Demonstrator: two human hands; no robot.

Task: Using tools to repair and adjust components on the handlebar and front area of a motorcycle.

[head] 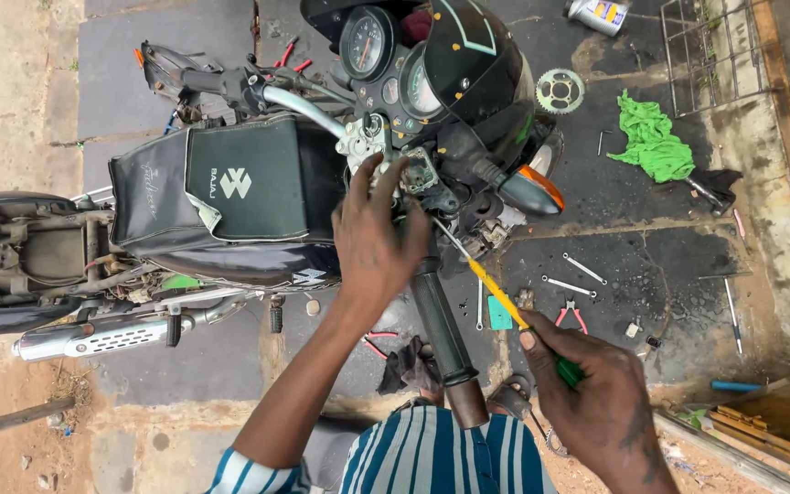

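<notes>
Oily paving lies under the motorbike (230,197), spanners scattered right. I judge I'm mid-fastening: my left hand (375,240) pinches the switch housing (418,171) at the handlebar, my right hand (596,398) grips the screwdriver (496,291), tip there. Next needs steady turning.

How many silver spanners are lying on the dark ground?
3, maybe more hidden: one slanted silver spanner, another just below it, and a third upright beside the yellow-handled screwdriver held by the right hand.

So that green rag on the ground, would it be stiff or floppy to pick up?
Probably floppy: the green rag lies crumpled in soft folds on the dark ground. Likely light for its size, and unlikely to roll, since it looks like thin cloth.
</notes>
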